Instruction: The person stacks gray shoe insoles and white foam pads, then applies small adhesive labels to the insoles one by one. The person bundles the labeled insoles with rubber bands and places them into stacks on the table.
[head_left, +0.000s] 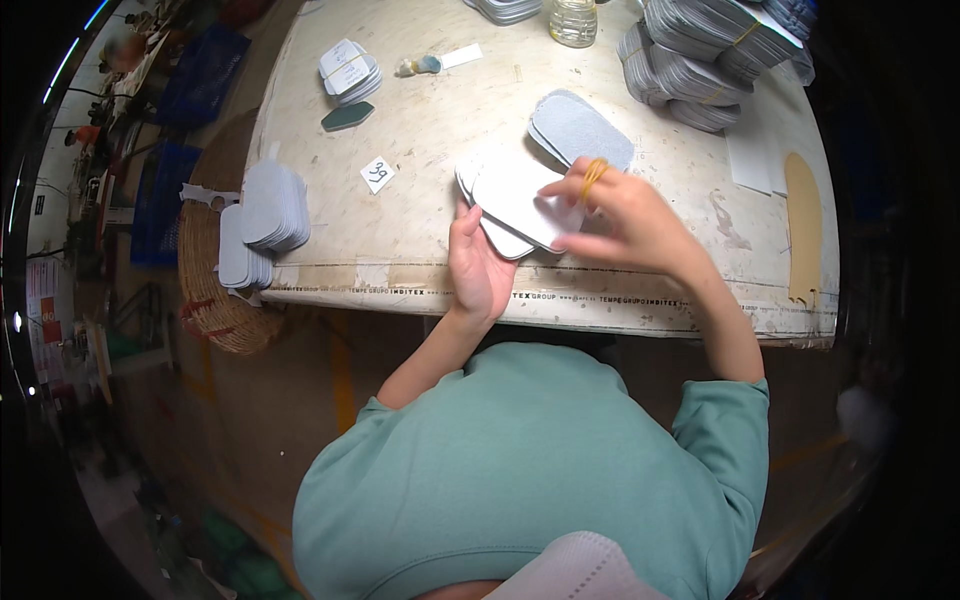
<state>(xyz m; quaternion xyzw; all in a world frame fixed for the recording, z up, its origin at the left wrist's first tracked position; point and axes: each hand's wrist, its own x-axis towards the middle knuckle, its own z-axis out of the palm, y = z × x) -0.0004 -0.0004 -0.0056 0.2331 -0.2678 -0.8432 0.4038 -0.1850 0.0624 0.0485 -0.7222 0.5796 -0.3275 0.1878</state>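
Insoles (pixel 520 200), white and fanned into a small stack, lie at the near edge of the tabletop (pixel 420 150), and we hold them between both hands. Our left hand (pixel 478 265) stands edge-up against the near side of the stack, fingers straight and together, bracing it so the pieces stay lined up. Our right hand (pixel 625 222) rests on top from the right, fingers closed on the upper piece, with a yellow rubber band (pixel 593 177) looped over them, likely kept there so it is ready to hand.

Just beyond the right hand a grey insole (pixel 582 127) lies felt-side up, partly under the white ones. Further out to the right sit banded bundles of insoles (pixel 700 60), stacked on one another. Beyond the left hand a small paper slip (pixel 377 174) lies alone, and past it a dark green piece (pixel 348 116) beside a small banded bundle (pixel 350 72). A glass jar (pixel 573 20) stands at the far edge. Well to the left, loose grey insoles (pixel 270 210) pile up over a wicker basket (pixel 215 300).
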